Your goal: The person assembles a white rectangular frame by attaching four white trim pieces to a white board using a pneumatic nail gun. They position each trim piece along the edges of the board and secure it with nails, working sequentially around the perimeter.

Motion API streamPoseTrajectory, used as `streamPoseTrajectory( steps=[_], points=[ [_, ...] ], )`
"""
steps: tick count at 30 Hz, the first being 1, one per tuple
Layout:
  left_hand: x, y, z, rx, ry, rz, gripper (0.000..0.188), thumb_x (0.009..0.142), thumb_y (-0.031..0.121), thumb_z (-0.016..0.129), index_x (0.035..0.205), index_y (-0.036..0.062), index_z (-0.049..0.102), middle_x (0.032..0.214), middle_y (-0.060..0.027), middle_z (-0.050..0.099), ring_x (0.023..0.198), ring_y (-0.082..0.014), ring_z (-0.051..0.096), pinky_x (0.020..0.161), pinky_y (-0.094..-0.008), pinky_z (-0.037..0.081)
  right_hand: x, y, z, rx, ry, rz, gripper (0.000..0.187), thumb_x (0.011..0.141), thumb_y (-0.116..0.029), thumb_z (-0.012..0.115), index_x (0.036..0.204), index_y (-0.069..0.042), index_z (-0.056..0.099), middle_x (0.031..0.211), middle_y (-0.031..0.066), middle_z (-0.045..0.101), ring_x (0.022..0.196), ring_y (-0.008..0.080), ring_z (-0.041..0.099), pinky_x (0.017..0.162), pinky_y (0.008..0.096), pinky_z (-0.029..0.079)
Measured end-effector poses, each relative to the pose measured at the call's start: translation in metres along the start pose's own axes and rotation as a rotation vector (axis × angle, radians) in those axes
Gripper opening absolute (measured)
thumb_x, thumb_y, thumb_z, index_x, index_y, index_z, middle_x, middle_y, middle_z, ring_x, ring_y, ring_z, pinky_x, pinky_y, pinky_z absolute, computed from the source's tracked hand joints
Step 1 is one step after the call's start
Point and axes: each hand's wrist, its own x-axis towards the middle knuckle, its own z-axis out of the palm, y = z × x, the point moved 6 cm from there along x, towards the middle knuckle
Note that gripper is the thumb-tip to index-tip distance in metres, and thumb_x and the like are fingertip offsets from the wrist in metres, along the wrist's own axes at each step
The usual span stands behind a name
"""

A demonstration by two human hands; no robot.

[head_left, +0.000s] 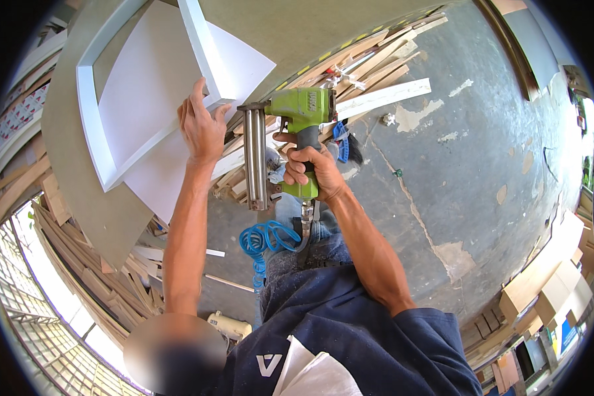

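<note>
My right hand (310,164) is wrapped round the dark grip of a green pneumatic nail gun (302,109), its index finger at the trigger. The gun's long metal magazine (255,158) hangs down on its left side, and its nose points left at a corner of a white frame (208,56). A small gap seems to lie between nose and frame. My left hand (202,125) grips that corner, fingers bent over the edge. White sheets (153,63) lie under the frame on a greenish-grey worktable (270,30). A blue coiled air hose (264,237) runs below the gun.
Several wood strips (376,63) lie along the table's right edge, with a long white board (389,96) among them. A blue-handled brush (341,142) is beside my right hand. More timber (86,257) is stacked at left, boards (548,284) at right. A beige tank (230,325) stands low.
</note>
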Motion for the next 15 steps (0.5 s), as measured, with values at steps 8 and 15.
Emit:
streamPoseTrajectory(
  steps=[8, 15],
  points=[
    [0.028, -0.001, 0.000, 0.025, -0.365, 0.121, 0.085, 0.079, 0.014, 0.086, 0.153, 0.0183, 0.044, 0.122, -0.0201, 0.071, 0.105, -0.0410, 0.069, 0.093, -0.0475, 0.054, -0.008, -0.007, -0.018, 0.002, 0.023, -0.047, 0.048, 0.094, -0.006, 0.054, 0.141, 0.006, 0.052, 0.063, -0.0016, 0.048, 0.048, 0.0110, 0.045, 0.062, 0.0327, 0.046],
    [0.015, -0.003, 0.005, 0.015, -0.178, 0.228, 0.071, 0.079, 0.009, 0.084, 0.143, 0.0118, 0.055, 0.107, -0.0148, 0.074, 0.096, -0.0333, 0.070, 0.088, -0.0421, 0.054, -0.009, -0.012, -0.017, -0.007, -0.005, -0.071, 0.047, 0.093, -0.005, 0.054, 0.139, 0.005, 0.054, 0.065, 0.0004, 0.048, 0.049, 0.0128, 0.047, 0.063, 0.0349, 0.047]
  ],
)
